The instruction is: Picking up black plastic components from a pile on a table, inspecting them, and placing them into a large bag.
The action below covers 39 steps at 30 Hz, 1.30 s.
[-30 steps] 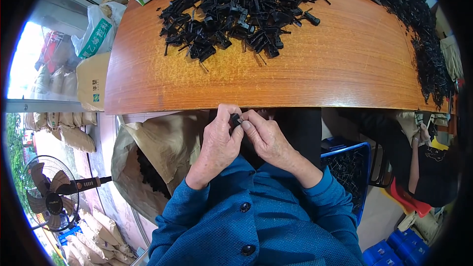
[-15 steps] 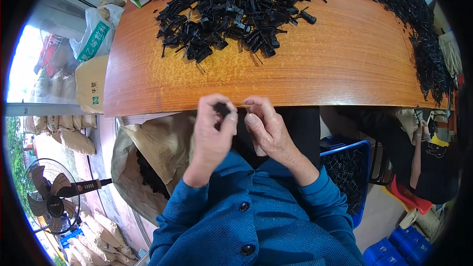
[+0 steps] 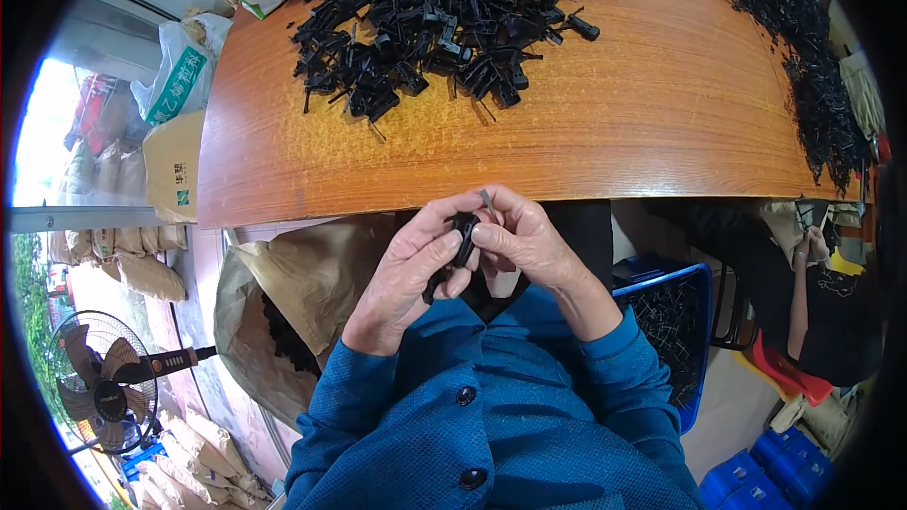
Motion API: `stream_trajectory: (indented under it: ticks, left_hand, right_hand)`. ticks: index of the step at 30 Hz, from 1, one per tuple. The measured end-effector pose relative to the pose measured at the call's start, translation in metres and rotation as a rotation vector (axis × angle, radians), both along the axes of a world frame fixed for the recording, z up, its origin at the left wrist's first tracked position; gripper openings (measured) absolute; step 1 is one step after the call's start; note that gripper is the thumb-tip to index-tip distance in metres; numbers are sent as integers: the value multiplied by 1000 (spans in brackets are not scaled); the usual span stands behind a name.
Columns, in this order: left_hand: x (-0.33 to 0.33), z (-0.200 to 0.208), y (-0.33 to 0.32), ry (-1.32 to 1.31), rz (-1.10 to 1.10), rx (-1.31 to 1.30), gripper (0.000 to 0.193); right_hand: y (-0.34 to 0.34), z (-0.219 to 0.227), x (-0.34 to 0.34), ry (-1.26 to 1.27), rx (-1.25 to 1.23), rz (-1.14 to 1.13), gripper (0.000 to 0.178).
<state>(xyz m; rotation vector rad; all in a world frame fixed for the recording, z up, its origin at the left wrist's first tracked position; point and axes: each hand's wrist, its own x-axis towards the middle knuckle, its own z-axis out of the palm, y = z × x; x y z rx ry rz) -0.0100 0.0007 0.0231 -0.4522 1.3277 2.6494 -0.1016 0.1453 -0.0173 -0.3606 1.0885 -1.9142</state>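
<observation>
This is a workshop. Black plastic parts [image 3: 444,28] lie heaped on a brown wood-grain bench [image 3: 642,123], toward its far edge. A blue plastic crate [image 3: 705,331] and bulging tan sacks [image 3: 149,274] stand nearby.

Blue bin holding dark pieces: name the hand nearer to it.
Right. The right hand is up and left of the blue bin in the picture; the left hand is farther left.
</observation>
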Motion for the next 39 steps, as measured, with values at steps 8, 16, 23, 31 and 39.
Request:
stream_trajectory:
  ticks: [8,16,23,31,39]
  left_hand:
    - [2,-3,-1,32,-99,-342,42]
    - [-1,-16,8,244,106,-888,38]
    - [3,-12,7,129,145,-888,37]
    - [3,-8,11,179,178,-942,37]
    - [2,-10,13,296,265,-1202,33]
  right_hand:
    - [4,-1,-6,152,149,62,19]
    - [-5,6,19,113,107,-168,36]
    - [-9,23,30,21,88,-54,40]
    - [-14,13,34,39,53,-91,34]
    - [-19,15,37,-54,10,-72,34]
